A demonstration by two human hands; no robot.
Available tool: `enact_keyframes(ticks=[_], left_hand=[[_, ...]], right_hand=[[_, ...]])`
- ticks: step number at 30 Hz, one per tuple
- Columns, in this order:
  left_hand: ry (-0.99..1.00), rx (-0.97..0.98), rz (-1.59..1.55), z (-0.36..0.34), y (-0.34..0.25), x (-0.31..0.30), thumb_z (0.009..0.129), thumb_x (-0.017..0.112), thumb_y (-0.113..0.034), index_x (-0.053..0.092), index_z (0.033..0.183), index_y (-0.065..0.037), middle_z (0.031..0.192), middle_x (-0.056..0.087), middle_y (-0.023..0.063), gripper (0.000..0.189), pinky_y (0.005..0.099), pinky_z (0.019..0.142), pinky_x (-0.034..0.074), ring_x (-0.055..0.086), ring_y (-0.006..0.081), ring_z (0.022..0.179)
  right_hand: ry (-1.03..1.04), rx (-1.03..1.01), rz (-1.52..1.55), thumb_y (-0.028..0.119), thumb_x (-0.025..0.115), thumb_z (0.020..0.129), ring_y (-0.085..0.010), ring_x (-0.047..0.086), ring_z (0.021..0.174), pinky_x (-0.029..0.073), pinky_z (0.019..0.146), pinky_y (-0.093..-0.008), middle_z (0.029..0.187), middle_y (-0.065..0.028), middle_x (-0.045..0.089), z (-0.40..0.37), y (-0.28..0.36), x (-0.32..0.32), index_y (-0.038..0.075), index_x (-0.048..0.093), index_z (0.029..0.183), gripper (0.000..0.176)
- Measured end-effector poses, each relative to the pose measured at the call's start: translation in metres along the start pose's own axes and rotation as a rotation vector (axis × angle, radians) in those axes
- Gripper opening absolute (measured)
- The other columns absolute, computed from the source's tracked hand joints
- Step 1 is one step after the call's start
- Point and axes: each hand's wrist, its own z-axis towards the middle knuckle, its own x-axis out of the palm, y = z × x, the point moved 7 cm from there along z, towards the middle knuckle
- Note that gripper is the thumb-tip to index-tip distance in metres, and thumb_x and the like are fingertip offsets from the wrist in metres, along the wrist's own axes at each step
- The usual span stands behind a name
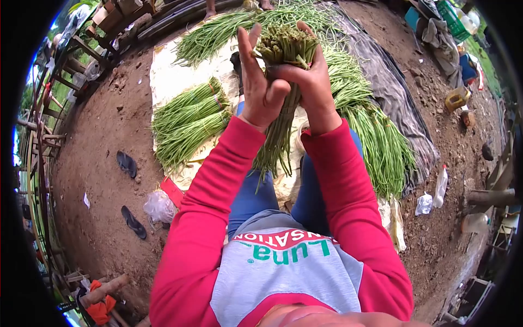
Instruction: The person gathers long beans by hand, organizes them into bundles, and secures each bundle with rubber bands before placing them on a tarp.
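A bundle of long green beans [283, 117] stands upright before my chest, cut ends up and tips hanging between my knees. My right hand [316, 82] grips it near the top, thumb across the front. Against its left side is my left hand [263, 84], with fingers stretched upward and the thumb bent inward. Several tied long bean bundles [193, 122] lie to the left on a cream sheet [166, 71]. More long beans [376, 139] are heaped on the right, and a loose spread of long beans [212, 43] lies at the far end.
A dark tarp [376, 71] runs along the right side. Flip-flops [126, 163], a clear plastic bag [158, 206] and a red object [173, 191] lie on the left. Crumpled plastic [424, 204] and a yellowish jug [456, 98] sit on the right dirt. Another person's feet [211, 10] show at the far end.
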Motion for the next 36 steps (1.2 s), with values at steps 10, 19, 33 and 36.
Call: enact_keyframes(ticks=[10,19,33,36], left_hand=[[0.476,-0.699,-0.273,-0.045,0.039,-0.038,0.072,0.088,-0.022,0.057,0.129,-0.001,0.122,0.065,0.0076,0.068,0.0308,0.09,0.052,0.064,0.0151,0.107],[0.027,-0.363,-0.014,0.038,-0.019,-0.083,0.076,0.01,-0.093,0.019,0.157,-0.007,0.153,0.036,0.0249,0.118,0.05,0.121,0.007,0.026,0.0323,0.148],[0.017,-0.326,0.175,-0.138,0.026,-0.025,0.065,0.088,-0.055,0.001,0.156,-0.004,0.152,0.032,0.0241,0.135,0.0534,0.115,0.028,0.037,0.039,0.141],[0.028,-0.328,0.125,-0.127,0.033,-0.035,0.073,0.088,-0.017,0.03,0.147,-0.003,0.139,0.05,0.0178,0.095,0.0414,0.107,0.043,0.053,0.0266,0.127]], right_hand=[[0.333,0.135,0.032,0.01,0.087,0.069,-0.0242,0.06,0.118,0.042,0.107,-0.0368,0.132,-0.015,0.057,0.002,0.007,0.006,0.0,0.012,0.156,0.115],[0.153,0.103,0.026,0.006,0.086,0.07,-0.018,0.063,0.107,0.048,0.099,-0.0334,0.122,-0.0098,0.062,-0.016,0.04,0.02,-0.001,0.017,0.154,0.108],[0.241,0.045,-0.073,-0.001,0.084,0.069,-0.0262,0.063,0.116,0.05,0.101,-0.038,0.123,-0.0173,0.063,-0.035,0.026,0.062,-0.002,0.012,0.155,0.112],[0.343,0.025,-0.044,0.01,0.094,0.062,-0.029,0.059,0.122,0.047,0.106,-0.0413,0.136,-0.0199,0.054,-0.054,0.007,0.095,-0.002,0.01,0.155,0.126]])
